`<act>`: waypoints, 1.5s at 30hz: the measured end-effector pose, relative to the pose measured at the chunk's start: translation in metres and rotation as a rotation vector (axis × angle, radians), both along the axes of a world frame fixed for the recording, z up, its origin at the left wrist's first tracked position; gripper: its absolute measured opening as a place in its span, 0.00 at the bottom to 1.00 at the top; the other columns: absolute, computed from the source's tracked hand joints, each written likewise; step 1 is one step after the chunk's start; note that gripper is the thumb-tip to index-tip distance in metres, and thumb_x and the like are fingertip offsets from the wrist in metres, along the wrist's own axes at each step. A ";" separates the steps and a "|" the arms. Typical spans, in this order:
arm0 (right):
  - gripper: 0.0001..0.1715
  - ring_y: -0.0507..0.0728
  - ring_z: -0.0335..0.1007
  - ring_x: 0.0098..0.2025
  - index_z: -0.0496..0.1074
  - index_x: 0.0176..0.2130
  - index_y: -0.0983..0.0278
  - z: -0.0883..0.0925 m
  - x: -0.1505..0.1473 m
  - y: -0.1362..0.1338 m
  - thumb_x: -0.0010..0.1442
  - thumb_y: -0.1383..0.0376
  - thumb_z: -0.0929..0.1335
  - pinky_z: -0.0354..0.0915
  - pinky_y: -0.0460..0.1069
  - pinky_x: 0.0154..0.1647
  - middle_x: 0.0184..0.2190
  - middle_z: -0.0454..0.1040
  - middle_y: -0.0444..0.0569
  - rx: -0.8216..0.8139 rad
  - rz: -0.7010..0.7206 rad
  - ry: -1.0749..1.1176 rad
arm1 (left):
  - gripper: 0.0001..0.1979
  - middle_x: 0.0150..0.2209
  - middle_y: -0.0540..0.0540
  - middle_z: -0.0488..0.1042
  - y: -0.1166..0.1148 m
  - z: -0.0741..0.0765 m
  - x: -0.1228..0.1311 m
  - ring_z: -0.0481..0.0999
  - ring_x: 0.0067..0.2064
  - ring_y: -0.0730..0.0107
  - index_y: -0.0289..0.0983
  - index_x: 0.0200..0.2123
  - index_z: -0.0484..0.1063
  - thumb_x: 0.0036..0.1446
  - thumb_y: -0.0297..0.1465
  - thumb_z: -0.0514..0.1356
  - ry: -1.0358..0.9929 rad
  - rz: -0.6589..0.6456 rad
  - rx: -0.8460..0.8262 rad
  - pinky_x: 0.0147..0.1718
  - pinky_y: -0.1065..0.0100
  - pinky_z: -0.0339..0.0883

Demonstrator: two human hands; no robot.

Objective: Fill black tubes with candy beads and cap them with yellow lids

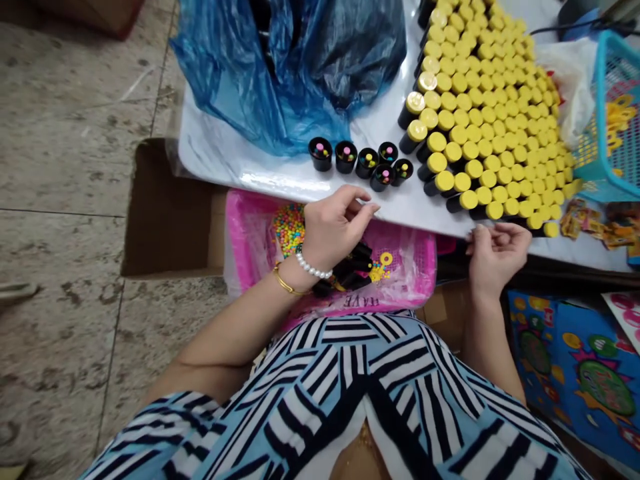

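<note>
Over the front edge of the white table (pixel 280 189), my left hand (pixel 340 220) hovers with curled fingers, thumb and index apart and nothing between them. Just beyond it stand several open black cups (pixel 346 157) holding small coloured balls and pink or yellow pieces. My right hand (pixel 497 257) is at the table edge by the yellow-capped black containers (pixel 485 147); its fingers are bent together, and what they hold, if anything, is hidden. Below my left hand is a pink basket (pixel 240 247) with coloured balls (pixel 290 230), black containers and a yellow ring piece (pixel 385 259).
A blue plastic bag (pixel 300 80) lies on the table's far left part. At the right are a turquoise basket (pixel 607 120) and small wrapped packets (pixel 583 219). A cardboard box (pixel 170 220) stands left of the pink basket; blue printed boxes (pixel 575 367) are lower right.
</note>
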State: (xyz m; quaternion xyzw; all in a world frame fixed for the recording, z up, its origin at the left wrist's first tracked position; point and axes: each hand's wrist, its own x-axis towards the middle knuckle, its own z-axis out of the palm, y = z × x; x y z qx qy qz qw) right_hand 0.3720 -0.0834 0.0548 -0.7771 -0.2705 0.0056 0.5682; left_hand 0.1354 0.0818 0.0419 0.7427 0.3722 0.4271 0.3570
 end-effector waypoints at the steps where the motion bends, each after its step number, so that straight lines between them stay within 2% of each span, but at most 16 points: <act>1: 0.17 0.53 0.74 0.28 0.65 0.43 0.59 0.002 -0.008 -0.004 0.61 0.60 0.75 0.67 0.47 0.29 0.30 0.73 0.43 -0.016 0.012 -0.025 | 0.07 0.26 0.53 0.79 0.001 -0.001 0.000 0.75 0.26 0.78 0.36 0.39 0.78 0.62 0.34 0.67 0.007 0.002 -0.006 0.32 0.75 0.69; 2: 0.14 0.53 0.74 0.29 0.67 0.43 0.60 0.003 -0.017 -0.007 0.63 0.60 0.74 0.68 0.48 0.31 0.32 0.74 0.45 -0.054 0.056 -0.073 | 0.07 0.26 0.54 0.79 0.001 -0.001 0.000 0.75 0.26 0.79 0.36 0.40 0.78 0.62 0.34 0.67 0.013 0.000 -0.013 0.32 0.75 0.69; 4: 0.10 0.54 0.75 0.32 0.73 0.43 0.60 0.004 -0.039 -0.009 0.66 0.58 0.72 0.70 0.49 0.35 0.35 0.77 0.48 -0.245 0.268 -0.218 | 0.07 0.26 0.54 0.79 0.002 -0.001 0.001 0.75 0.26 0.79 0.36 0.42 0.77 0.62 0.33 0.67 0.013 -0.003 -0.018 0.32 0.75 0.69; 7: 0.12 0.59 0.78 0.38 0.75 0.46 0.62 -0.005 -0.074 0.005 0.68 0.57 0.69 0.73 0.52 0.41 0.40 0.80 0.53 -0.823 0.659 -0.423 | 0.09 0.27 0.53 0.79 0.003 0.003 0.004 0.76 0.26 0.78 0.36 0.43 0.77 0.62 0.33 0.67 0.008 0.002 -0.009 0.32 0.75 0.69; 9: 0.15 0.64 0.80 0.40 0.73 0.49 0.67 -0.017 -0.092 0.021 0.70 0.59 0.66 0.73 0.55 0.40 0.40 0.81 0.59 -1.203 0.744 -0.500 | 0.11 0.28 0.53 0.80 0.005 0.006 0.005 0.77 0.26 0.77 0.37 0.45 0.76 0.61 0.33 0.68 0.038 0.022 0.006 0.32 0.75 0.69; 10: 0.16 0.65 0.81 0.40 0.71 0.52 0.69 -0.023 -0.099 0.028 0.71 0.60 0.65 0.73 0.55 0.40 0.41 0.81 0.61 -1.318 0.768 -0.517 | 0.12 0.28 0.53 0.80 0.006 0.008 0.005 0.76 0.27 0.77 0.37 0.46 0.76 0.60 0.33 0.68 0.060 0.033 0.018 0.32 0.75 0.68; 12: 0.18 0.66 0.81 0.42 0.67 0.56 0.69 -0.034 -0.107 0.039 0.73 0.62 0.62 0.73 0.55 0.40 0.42 0.80 0.63 -1.410 0.818 -0.536 | 0.16 0.29 0.53 0.80 0.008 0.010 0.007 0.77 0.27 0.76 0.36 0.50 0.75 0.59 0.33 0.69 0.102 0.046 0.052 0.32 0.74 0.68; 14: 0.17 0.64 0.80 0.43 0.65 0.57 0.67 -0.039 -0.110 0.041 0.73 0.63 0.61 0.73 0.54 0.41 0.46 0.79 0.62 -1.391 0.863 -0.540 | 0.19 0.30 0.51 0.80 0.010 0.011 0.010 0.77 0.29 0.74 0.36 0.52 0.74 0.59 0.32 0.70 0.140 0.039 0.086 0.33 0.73 0.68; 19: 0.11 0.62 0.74 0.51 0.68 0.50 0.65 -0.050 -0.106 0.032 0.67 0.67 0.66 0.69 0.52 0.50 0.48 0.77 0.58 -1.208 0.937 -0.444 | 0.22 0.32 0.48 0.81 0.016 0.014 0.023 0.79 0.32 0.68 0.34 0.54 0.75 0.59 0.38 0.71 0.263 0.051 0.119 0.35 0.69 0.68; 24: 0.06 0.60 0.73 0.47 0.72 0.43 0.64 -0.058 -0.097 0.026 0.65 0.70 0.66 0.68 0.51 0.48 0.45 0.74 0.55 -1.018 0.975 -0.293 | 0.18 0.31 0.47 0.81 0.019 0.015 0.027 0.77 0.30 0.67 0.36 0.50 0.78 0.60 0.39 0.70 0.331 0.078 0.162 0.31 0.69 0.65; 28: 0.02 0.55 0.72 0.39 0.74 0.39 0.62 -0.025 -0.086 0.020 0.66 0.66 0.70 0.69 0.49 0.42 0.36 0.74 0.47 -0.615 0.954 -0.009 | 0.17 0.32 0.48 0.80 0.008 0.014 0.014 0.77 0.31 0.69 0.36 0.51 0.77 0.60 0.36 0.70 0.257 -0.056 0.140 0.34 0.68 0.67; 31: 0.07 0.53 0.73 0.36 0.78 0.44 0.60 0.012 -0.077 0.021 0.66 0.61 0.73 0.70 0.48 0.38 0.38 0.76 0.46 -0.325 0.828 0.256 | 0.16 0.37 0.45 0.81 0.001 0.013 0.006 0.78 0.36 0.68 0.36 0.52 0.78 0.62 0.35 0.68 0.224 -0.127 0.143 0.39 0.67 0.70; 34: 0.19 0.49 0.72 0.29 0.79 0.53 0.56 0.034 -0.070 0.037 0.63 0.61 0.76 0.70 0.46 0.30 0.37 0.77 0.43 -0.148 0.699 0.447 | 0.14 0.41 0.43 0.79 0.000 0.012 0.007 0.79 0.41 0.66 0.36 0.49 0.79 0.61 0.35 0.68 0.208 -0.128 0.139 0.42 0.66 0.72; 36: 0.22 0.48 0.68 0.24 0.79 0.54 0.56 0.036 -0.066 0.055 0.60 0.61 0.78 0.66 0.44 0.23 0.31 0.76 0.41 -0.085 0.658 0.522 | 0.13 0.43 0.43 0.78 0.002 0.012 0.009 0.78 0.42 0.65 0.35 0.47 0.80 0.61 0.35 0.68 0.200 -0.134 0.142 0.43 0.66 0.72; 40: 0.17 0.46 0.63 0.18 0.83 0.48 0.59 0.030 -0.066 0.085 0.59 0.61 0.78 0.61 0.42 0.18 0.22 0.74 0.40 -0.096 0.663 0.559 | 0.13 0.43 0.44 0.78 0.004 0.010 0.011 0.77 0.42 0.66 0.37 0.49 0.80 0.63 0.35 0.67 0.203 -0.152 0.143 0.43 0.66 0.72; 45: 0.19 0.46 0.63 0.17 0.83 0.50 0.58 0.032 -0.070 0.092 0.58 0.61 0.79 0.63 0.42 0.17 0.20 0.73 0.38 -0.130 0.660 0.576 | 0.12 0.43 0.44 0.77 0.002 0.010 0.008 0.77 0.42 0.66 0.37 0.49 0.80 0.65 0.36 0.65 0.217 -0.160 0.118 0.43 0.66 0.72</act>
